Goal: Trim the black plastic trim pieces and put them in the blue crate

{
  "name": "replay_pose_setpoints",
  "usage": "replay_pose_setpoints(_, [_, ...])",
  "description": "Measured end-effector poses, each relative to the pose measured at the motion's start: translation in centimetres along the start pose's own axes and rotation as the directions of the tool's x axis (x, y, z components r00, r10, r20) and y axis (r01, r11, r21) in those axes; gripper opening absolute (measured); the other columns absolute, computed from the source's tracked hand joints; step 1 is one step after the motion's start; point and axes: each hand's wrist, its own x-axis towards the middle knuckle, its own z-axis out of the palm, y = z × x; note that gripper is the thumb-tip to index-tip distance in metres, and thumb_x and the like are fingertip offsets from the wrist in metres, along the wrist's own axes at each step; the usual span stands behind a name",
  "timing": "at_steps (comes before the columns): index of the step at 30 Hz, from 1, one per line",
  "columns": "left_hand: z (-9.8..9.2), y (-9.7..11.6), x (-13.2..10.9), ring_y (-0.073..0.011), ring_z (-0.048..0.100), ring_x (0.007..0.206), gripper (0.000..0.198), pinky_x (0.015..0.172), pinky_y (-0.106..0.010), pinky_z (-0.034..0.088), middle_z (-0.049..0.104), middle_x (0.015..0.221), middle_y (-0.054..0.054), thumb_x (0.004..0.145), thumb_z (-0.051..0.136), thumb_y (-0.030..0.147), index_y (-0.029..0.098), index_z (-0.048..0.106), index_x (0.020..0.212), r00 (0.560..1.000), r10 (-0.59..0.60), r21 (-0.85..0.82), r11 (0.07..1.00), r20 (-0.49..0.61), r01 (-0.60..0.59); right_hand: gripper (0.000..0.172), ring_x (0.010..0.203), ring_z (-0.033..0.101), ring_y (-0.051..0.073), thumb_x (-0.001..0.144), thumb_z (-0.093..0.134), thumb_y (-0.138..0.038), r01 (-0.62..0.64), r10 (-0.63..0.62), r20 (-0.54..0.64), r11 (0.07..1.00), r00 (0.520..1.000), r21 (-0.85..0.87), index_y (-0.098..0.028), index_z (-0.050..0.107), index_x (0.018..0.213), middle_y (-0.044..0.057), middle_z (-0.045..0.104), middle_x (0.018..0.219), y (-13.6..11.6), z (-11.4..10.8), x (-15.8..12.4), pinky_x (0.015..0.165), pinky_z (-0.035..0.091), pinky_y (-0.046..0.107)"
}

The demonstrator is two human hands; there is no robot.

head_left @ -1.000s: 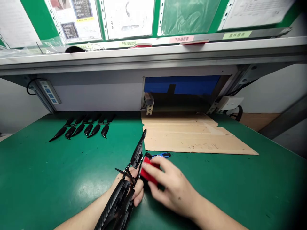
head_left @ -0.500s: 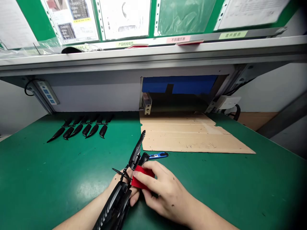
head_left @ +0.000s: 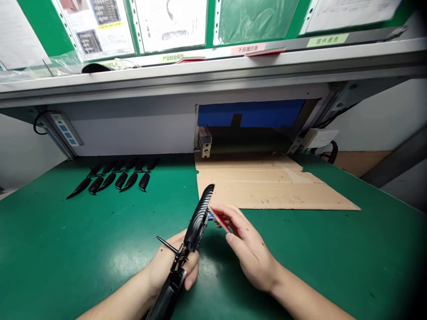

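L hand (head_left: 168, 263), nr ctr, has fingers (head_left: 192, 276) curled round black prop (head_left: 199, 218), one blade angled to far R. R hand (head_left: 251, 249), just R of it, pinches red piece (head_left: 223, 222) btwn thumb & fingers, edge by the blade; can't tell if touching. Blue cutter (head_left: 211, 217) mostly hidden. Cardboard (head_left: 267, 189) far R, other props (head_left: 122, 181) in row far L on surface (head_left: 83, 235).
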Motion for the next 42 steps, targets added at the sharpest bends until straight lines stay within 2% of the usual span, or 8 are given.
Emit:
replay_pose_setpoints(6, [0.1, -0.2, 0.2, -0.0088, 0.039, 0.029, 0.030, 0.045, -0.024, 0.030, 0.036, 0.038, 0.008, 0.088, 0.056, 0.042, 0.017, 0.049, 0.072, 0.998, -0.058, -0.008, 0.998, -0.001, 0.058, 0.042, 0.106, 0.052, 0.026, 0.096, 0.034, -0.026, 0.109, -0.115, 0.125, 0.993, 0.985, 0.053, -0.017, 0.045, 0.134, 0.013, 0.048, 0.119, -0.9, 1.1, -0.4, 0.093, 0.047, 0.041])
replay_pose_setpoints(14, [-0.1, 0.2, 0.4, -0.0074, 0.039, 0.030, 0.028, 0.046, -0.023, 0.026, 0.039, 0.042, 0.009, 0.087, 0.058, 0.042, 0.016, 0.058, 0.098, 1.000, 0.015, -0.040, 0.999, 0.007, -0.014, 0.041, 0.081, 0.057, 0.022, 0.094, 0.032, -0.040, -0.202, 0.041, 0.338, 0.866, 0.940, 0.458, -0.018, 0.065, 0.107, 0.009, 0.058, 0.099, -0.7, -0.3, -0.1, 0.069, 0.052, 0.033])
replay_pose_setpoints(20, [-0.1, -0.2, 0.2, -0.0072, 0.038, 0.029, 0.031, 0.045, -0.023, 0.027, 0.037, 0.041, 0.009, 0.084, 0.060, 0.047, 0.017, 0.059, 0.093, 1.000, 0.014, -0.022, 1.000, 0.026, -0.014, 0.041, 0.093, 0.055, 0.024, 0.097, 0.037, -0.040, -0.020, 0.014, 0.024, 0.968, 1.000, 0.251, -0.020, 0.056, 0.126, 0.010, 0.055, 0.108, -1.1, 0.5, -0.5, 0.085, 0.049, 0.038])
replay_pose_setpoints(25, [0.5, 0.1, 0.2, -0.0070, 0.037, 0.031, 0.033, 0.046, -0.023, 0.027, 0.037, 0.042, 0.008, 0.092, 0.051, 0.045, 0.016, 0.059, 0.105, 0.998, 0.053, 0.002, 0.999, -0.030, -0.053, 0.044, 0.074, 0.058, 0.020, 0.097, 0.031, -0.041, -0.177, 0.022, 0.423, 0.927, 0.906, 0.331, -0.018, 0.066, 0.109, 0.008, 0.060, 0.095, -1.3, -1.3, 0.5, 0.065, 0.053, 0.032])
replay_pose_setpoints(30, [0.8, 3.3, -0.3, -0.0077, 0.029, 0.034, 0.050, 0.044, -0.022, 0.024, 0.034, 0.045, 0.008, 0.094, 0.043, 0.050, 0.015, 0.050, 0.129, 0.988, 0.134, 0.238, 0.965, -0.077, -0.112, 0.024, 0.102, 0.056, 0.023, 0.093, 0.053, -0.035, -0.076, 0.077, 0.369, 0.997, 0.926, -0.017, -0.023, 0.065, 0.110, 0.007, 0.058, 0.111, -1.0, -3.1, 1.0, 0.091, 0.047, 0.036])
replay_pose_setpoints(32, [1.1, 4.9, -1.0, -0.0088, 0.033, 0.041, 0.051, 0.044, -0.022, 0.022, 0.043, 0.053, 0.005, 0.093, 0.047, 0.050, 0.016, 0.050, 0.131, 0.992, 0.088, 0.511, 0.859, -0.089, -0.030, 0.018, 0.100, 0.057, 0.022, 0.094, 0.053, -0.033, -0.047, 0.067, 0.263, 0.996, 0.962, -0.082, -0.023, 0.067, 0.100, 0.006, 0.060, 0.107, -0.5, -3.2, 1.0, 0.089, 0.048, 0.035])
replay_pose_setpoints(36, [2.0, 6.4, -2.2, -0.0117, 0.033, 0.048, 0.055, 0.048, -0.022, 0.018, 0.046, 0.055, 0.005, 0.093, 0.053, 0.041, 0.026, 0.038, 0.144, 0.992, 0.059, 0.926, 0.370, -0.110, 0.080, 0.023, 0.092, 0.058, 0.022, 0.100, 0.044, -0.034, 0.021, -0.031, -0.050, 0.980, 0.998, -0.197, -0.021, 0.062, 0.104, 0.007, 0.062, 0.099, -0.7, -2.6, 0.8, 0.081, 0.048, 0.036])
replay_pose_setpoints(42, [2.8, 3.9, -2.1, -0.0170, 0.038, 0.052, 0.072, 0.053, -0.024, 0.022, 0.048, 0.054, 0.005, 0.090, 0.056, 0.045, 0.025, 0.021, 0.150, 0.994, 0.105, 0.984, 0.180, -0.018, -0.001, 0.037, 0.080, 0.053, 0.024, 0.074, 0.079, -0.047, 0.297, -0.019, 0.454, 0.781, 0.891, -0.550, -0.021, 0.061, 0.093, 0.004, 0.059, 0.083, -2.5, 1.3, -0.3, 0.081, 0.040, 0.042])
